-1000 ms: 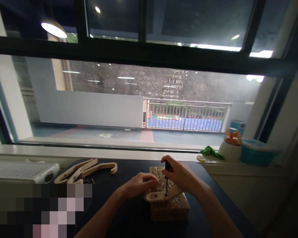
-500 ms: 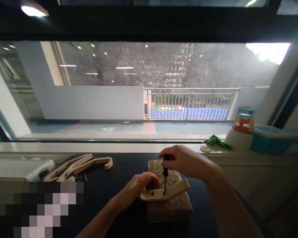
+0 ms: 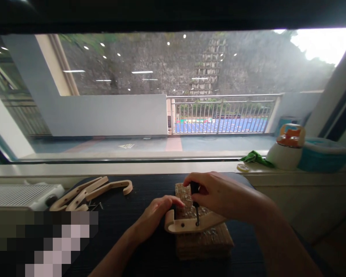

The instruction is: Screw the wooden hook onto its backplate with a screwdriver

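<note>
My right hand (image 3: 216, 194) is closed around the black handle of a screwdriver (image 3: 195, 187), which stands nearly upright. Its tip meets a hole in a pale wooden hook (image 3: 187, 225) lying across a rough brown block (image 3: 203, 246). My forearm and hand cover part of the hook's right end. My left hand (image 3: 157, 213) is at the hook's curled end, fingers loosely stretched out over the block; whether they touch the hook is hard to see. A second dark hole shows in the hook, left of the screwdriver.
Several more wooden hooks (image 3: 95, 192) lie at the left of the dark table (image 3: 144, 188), with loose screws (image 3: 97, 206) beside them. A white ridged appliance (image 3: 23, 196) stands far left. On the sill are a green cloth (image 3: 255, 158), a white-and-orange container (image 3: 286, 152) and a teal box (image 3: 320, 157).
My left fingers have come off the hook's curled end, which now shows more fully. My right hand has turned on the screwdriver and covers more of the hook's right end. The view has shifted slightly.
</note>
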`<action>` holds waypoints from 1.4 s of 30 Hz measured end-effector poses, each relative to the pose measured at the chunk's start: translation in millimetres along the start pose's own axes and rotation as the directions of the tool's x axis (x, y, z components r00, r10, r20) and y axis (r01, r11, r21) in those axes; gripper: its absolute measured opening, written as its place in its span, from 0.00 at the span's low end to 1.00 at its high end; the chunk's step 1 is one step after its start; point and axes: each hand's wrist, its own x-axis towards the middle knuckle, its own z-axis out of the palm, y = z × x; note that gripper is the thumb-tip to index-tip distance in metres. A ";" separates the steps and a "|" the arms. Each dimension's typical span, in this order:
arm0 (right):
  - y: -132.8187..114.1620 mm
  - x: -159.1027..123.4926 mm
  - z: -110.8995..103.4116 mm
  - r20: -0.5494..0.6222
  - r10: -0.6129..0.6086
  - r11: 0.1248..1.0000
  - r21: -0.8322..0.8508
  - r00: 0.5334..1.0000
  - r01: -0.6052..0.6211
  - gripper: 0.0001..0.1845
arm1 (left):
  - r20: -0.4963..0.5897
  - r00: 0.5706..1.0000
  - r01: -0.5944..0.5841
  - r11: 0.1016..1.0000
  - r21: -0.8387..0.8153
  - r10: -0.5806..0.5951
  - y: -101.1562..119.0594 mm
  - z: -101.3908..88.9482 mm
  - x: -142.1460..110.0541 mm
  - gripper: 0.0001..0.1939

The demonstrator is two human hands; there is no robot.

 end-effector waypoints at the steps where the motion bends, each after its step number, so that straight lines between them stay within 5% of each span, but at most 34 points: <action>1: -0.4 0.2 -1.0 -0.003 0.016 1.000 -0.016 1.000 -0.016 0.12 | -0.004 1.000 -0.001 1.000 0.010 0.001 -1.5 0.6 0.3 0.26; 9: 3.7 -1.3 -3.2 -0.015 0.072 0.994 -0.084 0.997 -0.073 0.07 | -0.125 0.992 -0.019 0.996 0.085 0.029 -10.0 9.4 2.0 0.28; 14: 3.9 -2.3 -2.8 0.000 0.022 1.000 -0.014 1.000 -0.022 0.13 | -0.394 0.919 0.037 0.991 0.126 0.016 -8.4 9.7 2.9 0.28; 17: 3.0 -1.4 -3.1 -0.004 0.016 1.000 -0.012 1.000 -0.016 0.10 | -0.461 0.887 0.024 0.991 0.133 0.040 -7.4 9.5 3.5 0.27; 26: 8.8 -1.4 -5.3 0.001 0.096 0.993 -0.070 0.995 -0.096 0.08 | -0.444 0.894 0.024 0.982 0.189 0.063 -3.7 12.1 1.9 0.26; 32: 9.3 -1.9 -5.8 0.039 0.022 0.998 0.060 0.999 -0.024 0.13 | -0.448 0.891 0.019 0.981 0.195 0.071 -3.3 11.8 2.2 0.26; 42: 11.0 -0.4 -4.8 0.004 0.037 0.999 -0.016 0.999 -0.037 0.07 | -0.422 0.904 0.027 0.978 0.207 0.064 -1.3 13.8 0.8 0.25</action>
